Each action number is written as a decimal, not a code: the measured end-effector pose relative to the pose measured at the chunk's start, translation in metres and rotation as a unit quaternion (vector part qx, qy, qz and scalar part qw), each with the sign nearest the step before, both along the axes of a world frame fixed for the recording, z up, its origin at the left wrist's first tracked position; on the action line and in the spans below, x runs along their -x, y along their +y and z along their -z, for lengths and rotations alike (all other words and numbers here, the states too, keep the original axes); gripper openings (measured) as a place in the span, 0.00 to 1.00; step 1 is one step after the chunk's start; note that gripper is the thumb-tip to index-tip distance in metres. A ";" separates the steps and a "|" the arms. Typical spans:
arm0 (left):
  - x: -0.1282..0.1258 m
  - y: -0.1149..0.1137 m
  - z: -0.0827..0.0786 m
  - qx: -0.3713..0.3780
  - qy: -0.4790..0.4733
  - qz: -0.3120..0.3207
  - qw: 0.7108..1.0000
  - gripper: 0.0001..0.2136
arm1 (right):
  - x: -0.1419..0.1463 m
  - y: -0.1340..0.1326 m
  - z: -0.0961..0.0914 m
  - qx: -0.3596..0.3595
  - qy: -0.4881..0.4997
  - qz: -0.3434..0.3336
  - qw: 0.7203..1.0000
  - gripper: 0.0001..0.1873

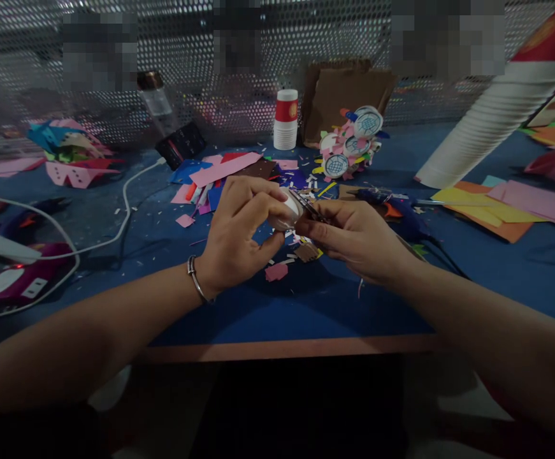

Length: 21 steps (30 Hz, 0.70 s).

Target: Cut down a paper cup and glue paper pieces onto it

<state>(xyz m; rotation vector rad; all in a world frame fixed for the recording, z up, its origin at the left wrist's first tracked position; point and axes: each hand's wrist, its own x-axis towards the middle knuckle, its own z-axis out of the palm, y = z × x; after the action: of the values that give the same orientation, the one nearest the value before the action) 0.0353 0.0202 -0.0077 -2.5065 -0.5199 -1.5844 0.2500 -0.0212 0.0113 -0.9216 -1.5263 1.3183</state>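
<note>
My left hand (241, 223) is closed around a small round white piece (283, 215), which looks like the bottom part of a paper cup. Thumb and fingers pinch it from the left side. In my right hand (358, 236) is a pair of scissors (309, 207), its dark blades against the right edge of the white piece. My fingers hide the handles. Both hands are held above the blue table (258, 319). Beneath them lie paper scraps, among them a pink bit (276, 272) and a brown cardboard bit (307, 252).
Behind my hands stand stacked paper cups (285, 118) and a figure made of cup bottoms (348, 150). A tall cup stack (492, 121) leans at right, near a glue gun (408, 220). Left are a phone (180, 145), a white cable (127, 197) and a purple power strip (23, 280).
</note>
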 end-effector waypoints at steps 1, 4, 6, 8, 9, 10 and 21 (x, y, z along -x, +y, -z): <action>0.000 0.000 0.000 -0.005 0.009 -0.005 1.000 0.12 | 0.000 0.000 0.000 0.000 0.007 0.003 1.000 0.26; -0.002 -0.003 -0.001 -0.029 0.026 -0.006 0.999 0.12 | 0.001 0.002 0.002 0.001 0.016 0.015 1.000 0.26; -0.003 -0.005 -0.002 -0.026 0.020 0.006 0.999 0.11 | 0.002 0.003 0.002 0.003 0.012 0.029 0.999 0.24; -0.004 -0.007 -0.003 -0.004 -0.003 0.023 1.000 0.09 | 0.002 0.004 0.003 0.007 0.006 0.048 0.999 0.22; -0.005 -0.008 -0.003 0.009 -0.020 0.032 0.999 0.09 | 0.002 0.005 0.004 0.006 0.001 0.058 0.998 0.21; -0.006 -0.009 -0.003 0.025 -0.042 0.042 0.998 0.08 | 0.002 0.005 0.004 0.002 -0.005 0.070 0.998 0.20; -0.012 -0.013 0.002 0.517 -0.183 0.128 0.826 0.32 | 0.001 0.006 0.004 -0.160 -0.125 0.108 0.973 0.07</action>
<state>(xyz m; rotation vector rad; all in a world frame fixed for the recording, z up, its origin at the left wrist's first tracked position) 0.0470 0.0072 -0.0098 -3.0316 -1.4978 -2.3719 0.2493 -0.0156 0.0074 -1.0367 -1.7139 0.7949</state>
